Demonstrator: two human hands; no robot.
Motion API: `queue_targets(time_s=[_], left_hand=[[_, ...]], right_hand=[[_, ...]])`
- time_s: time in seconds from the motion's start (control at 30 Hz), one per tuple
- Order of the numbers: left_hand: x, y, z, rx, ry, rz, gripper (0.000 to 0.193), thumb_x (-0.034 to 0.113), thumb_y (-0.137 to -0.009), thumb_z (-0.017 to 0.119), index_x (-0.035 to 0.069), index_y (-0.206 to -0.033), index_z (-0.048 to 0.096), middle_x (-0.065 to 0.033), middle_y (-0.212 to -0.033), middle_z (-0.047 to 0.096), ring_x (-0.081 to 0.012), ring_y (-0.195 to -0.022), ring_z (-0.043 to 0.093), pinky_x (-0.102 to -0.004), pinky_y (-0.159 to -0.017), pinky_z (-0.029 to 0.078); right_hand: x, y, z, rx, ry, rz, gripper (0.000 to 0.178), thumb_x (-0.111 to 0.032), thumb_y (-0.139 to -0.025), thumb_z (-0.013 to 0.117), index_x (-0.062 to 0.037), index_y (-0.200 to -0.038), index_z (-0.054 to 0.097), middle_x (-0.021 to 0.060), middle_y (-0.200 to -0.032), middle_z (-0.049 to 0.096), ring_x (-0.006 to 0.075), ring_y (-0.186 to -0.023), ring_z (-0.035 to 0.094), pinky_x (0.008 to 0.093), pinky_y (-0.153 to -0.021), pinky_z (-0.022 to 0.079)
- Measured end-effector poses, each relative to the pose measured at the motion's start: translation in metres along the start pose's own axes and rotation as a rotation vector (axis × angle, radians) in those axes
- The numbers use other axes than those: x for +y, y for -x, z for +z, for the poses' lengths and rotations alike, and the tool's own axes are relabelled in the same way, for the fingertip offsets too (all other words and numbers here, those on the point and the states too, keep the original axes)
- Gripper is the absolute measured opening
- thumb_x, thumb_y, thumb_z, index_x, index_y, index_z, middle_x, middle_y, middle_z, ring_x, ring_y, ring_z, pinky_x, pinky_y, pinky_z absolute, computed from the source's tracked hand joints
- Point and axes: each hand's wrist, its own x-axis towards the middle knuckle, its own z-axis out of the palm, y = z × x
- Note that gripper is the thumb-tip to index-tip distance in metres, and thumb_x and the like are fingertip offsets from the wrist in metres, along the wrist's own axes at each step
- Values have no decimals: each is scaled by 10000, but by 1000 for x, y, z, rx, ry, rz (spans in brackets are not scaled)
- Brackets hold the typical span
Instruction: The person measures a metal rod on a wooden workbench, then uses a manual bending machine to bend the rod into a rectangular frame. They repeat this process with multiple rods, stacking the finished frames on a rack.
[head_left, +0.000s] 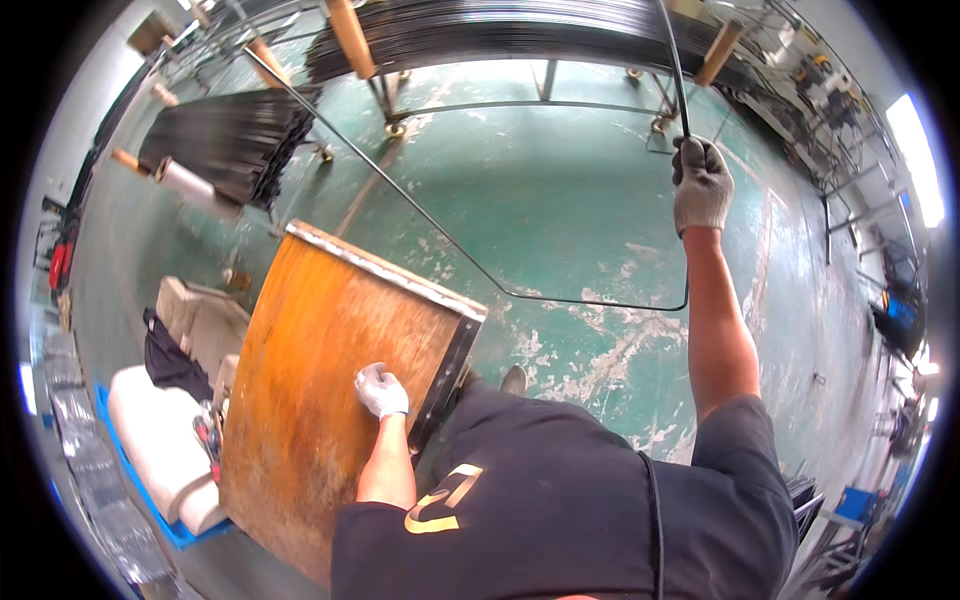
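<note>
In a grey work glove, my right hand (702, 180) is raised at the upper right, its fist closed round a thin dark metal rod (590, 301). The rod is bent into a wide U shape: one leg rises past my fist, and the other slants far to the upper left. Its lower bend hangs above the floor. My left hand (381, 391), in a white glove, is at the wooden tabletop (310, 400), with its fingers loosely bent and nothing visible in them. I cannot tell whether it touches the wood. A pale metal strip (385, 268) edges the tabletop's far side.
Ahead stands a wheeled rack (520, 40) loaded with long dark bars, and a bundle of dark bars (225, 140) lies at the left. Beside the table are pale padded blocks (150, 430) on a blue tray (180, 537). The green floor (560, 190) has worn paint.
</note>
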Motion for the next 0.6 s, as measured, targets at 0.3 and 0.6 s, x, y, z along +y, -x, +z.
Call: queue_targets(time_s=[0.3,0.6], left_hand=[[11,-131,82,197,188,-204,184,114,-836,621,12,-972,692,-210,-977,682,-365,-914,645,-475,-840,523],[291,-253,128,-311,876,-145,280,135,-925,694,-20,-1153,640,-62,-989,655,-167,-912,582,-341,-815,497]], right_hand=[[41,-35,-68,59,-20,61,300,-316,-1035,618,-26,-998,682,-57,-717,526,43,-629,431,203,-567,336],[56,-130,-134,89,16,138,351,-376,-971,706,-35,-904,658,-54,-669,507,40,-573,416,210,-520,316]])
